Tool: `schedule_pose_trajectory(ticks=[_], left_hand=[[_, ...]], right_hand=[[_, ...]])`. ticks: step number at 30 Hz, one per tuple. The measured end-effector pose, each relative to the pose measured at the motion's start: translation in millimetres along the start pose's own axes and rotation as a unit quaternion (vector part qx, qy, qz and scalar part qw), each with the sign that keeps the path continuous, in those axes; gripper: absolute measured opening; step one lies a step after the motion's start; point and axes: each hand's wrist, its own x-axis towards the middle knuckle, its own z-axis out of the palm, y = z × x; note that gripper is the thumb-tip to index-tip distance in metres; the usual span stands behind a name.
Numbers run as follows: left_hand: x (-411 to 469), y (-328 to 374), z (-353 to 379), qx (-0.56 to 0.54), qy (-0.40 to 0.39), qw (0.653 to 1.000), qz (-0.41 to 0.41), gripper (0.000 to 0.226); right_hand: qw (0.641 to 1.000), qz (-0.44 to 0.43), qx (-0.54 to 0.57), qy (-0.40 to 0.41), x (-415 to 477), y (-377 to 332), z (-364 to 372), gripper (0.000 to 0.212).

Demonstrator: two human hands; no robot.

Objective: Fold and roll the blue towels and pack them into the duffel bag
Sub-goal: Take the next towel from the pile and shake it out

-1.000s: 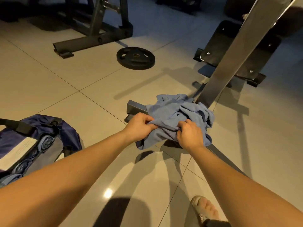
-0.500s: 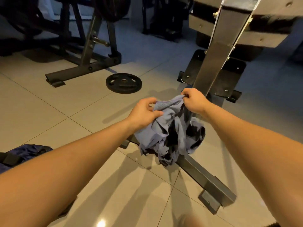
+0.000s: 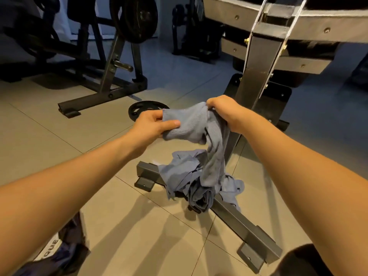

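Both hands hold one blue towel (image 3: 199,126) up in the air in front of me. My left hand (image 3: 153,124) pinches its left edge between thumb and fingers. My right hand (image 3: 225,110) grips its bunched top at the right. The towel's tail hangs down into a crumpled heap of more blue towels (image 3: 187,176) lying over the bench's floor bar. Only a corner of the dark blue duffel bag (image 3: 65,251) shows at the bottom left, partly behind my left forearm.
A metal bench frame (image 3: 260,80) rises just behind the towels, its floor bar (image 3: 245,232) running toward me on the right. A black weight plate (image 3: 139,110) lies on the tiled floor beyond my left hand. A weight rack (image 3: 111,76) stands at the back left.
Both hands have lifted one towel up and away from the heap and drawn it apart. The view tilted upward, so the duffel bag slid to the bottom left corner.
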Motion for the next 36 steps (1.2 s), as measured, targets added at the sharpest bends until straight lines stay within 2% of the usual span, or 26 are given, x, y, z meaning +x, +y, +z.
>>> schedule_pose_trajectory(ticks=[5, 8, 10, 12, 16, 17, 21, 24, 26, 27, 30, 31, 34, 36], left_hand=[[-37.3, 24.6, -55.6, -0.018, 0.03, 0.998, -0.053, 0.023], [-54.6, 30.3, -91.8, -0.037, 0.11, 0.989, -0.094, 0.018], [-66.7, 27.1, -114.6, -0.051, 0.169, 0.977, -0.12, 0.017], [-78.3, 19.6, -134.8, -0.042, 0.204, 0.968, -0.14, 0.019], [-96.9, 6.5, -162.0, -0.029, 0.245, 0.957, -0.155, 0.016], [-100.1, 5.9, -165.9, -0.028, 0.251, 0.956, -0.152, 0.017], [-107.9, 10.7, -173.5, -0.043, 0.241, 0.961, -0.132, 0.022], [-112.8, 14.6, -173.7, -0.029, 0.224, 0.969, -0.104, 0.017], [-117.9, 16.2, -173.0, 0.008, 0.193, 0.978, -0.084, 0.02], [-120.1, 17.0, -173.2, 0.029, 0.177, 0.981, -0.074, 0.023], [-125.5, 25.0, -176.8, 0.059, 0.154, 0.985, -0.047, 0.033], [-127.2, 28.3, -179.4, 0.064, 0.157, 0.985, -0.039, 0.038], [-134.1, 35.6, -190.8, 0.072, 0.17, 0.983, -0.025, 0.039], [-138.7, 34.3, -203.2, 0.079, 0.199, 0.976, -0.033, 0.032]], right_hand=[[0.981, 0.015, 0.011, -0.193, -29.2, -22.4, 37.9, 0.021], [0.954, -0.005, -0.046, -0.297, -38.2, -28.4, 67.5, 0.055], [0.943, -0.054, -0.126, -0.302, -45.5, -28.3, 95.7, 0.064], [0.932, -0.131, -0.205, -0.269, -49.5, -24.8, 122.2, 0.065], [0.895, -0.25, -0.276, -0.245, -52.6, -15.7, 158.7, 0.014], [0.887, -0.263, -0.289, -0.247, -53.8, -13.6, 164.0, 0.009], [0.858, -0.277, -0.356, -0.246, -53.5, -9.6, 179.9, 0.027], [0.914, -0.223, -0.247, -0.231, -56.3, -17.5, 187.9, 0.028], [0.94, -0.178, -0.157, -0.247, -57.6, -17.5, 200.3, 0.018], [0.941, -0.166, -0.128, -0.265, -60.1, -16.6, 208.9, 0.01], [0.929, -0.165, -0.095, -0.316, -71.8, -20.1, 241.4, 0.044], [0.926, -0.167, -0.081, -0.328, -76.6, -23.1, 251.4, 0.046], [0.926, -0.148, -0.049, -0.343, -81.5, -23.0, 274.1, 0.032], [0.929, -0.145, -0.049, -0.336, -81.2, -20.0, 279.1, 0.032]])
